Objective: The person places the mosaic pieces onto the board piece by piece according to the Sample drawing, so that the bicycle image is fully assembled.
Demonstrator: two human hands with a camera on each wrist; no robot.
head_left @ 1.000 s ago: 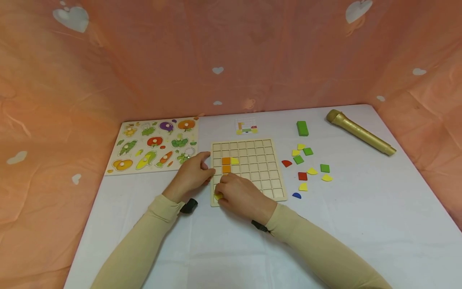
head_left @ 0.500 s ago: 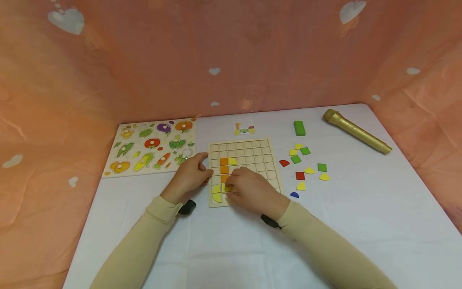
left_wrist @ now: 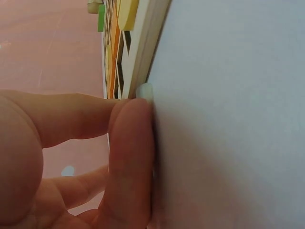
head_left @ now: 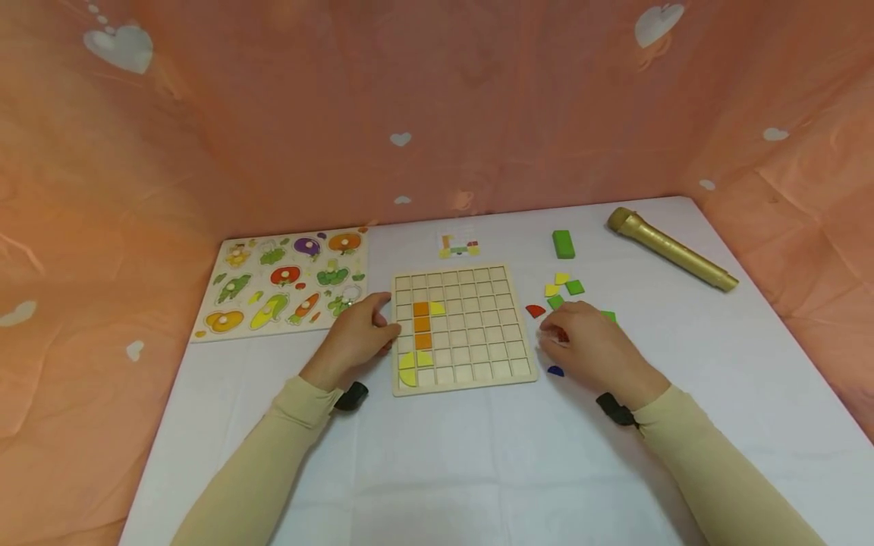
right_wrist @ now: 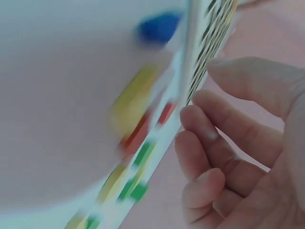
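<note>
Board (head_left: 485, 334), a wooden grid, lies flat on the white surface (head_left: 444, 470), with three orange squares (head_left: 422, 324) and four yellow pieces (head_left: 407, 377) in cells towards its left side. Left hand (head_left: 351, 340) touches the board's left edge, fingers relaxed. Right hand (head_left: 599, 355) hangs over loose coloured pieces (head_left: 575, 287) beside the right edge, its fingers lightly bent and gripping nothing. Card (head_left: 459, 244) beyond the board bears a coloured pattern, finer details too small to read.
</note>
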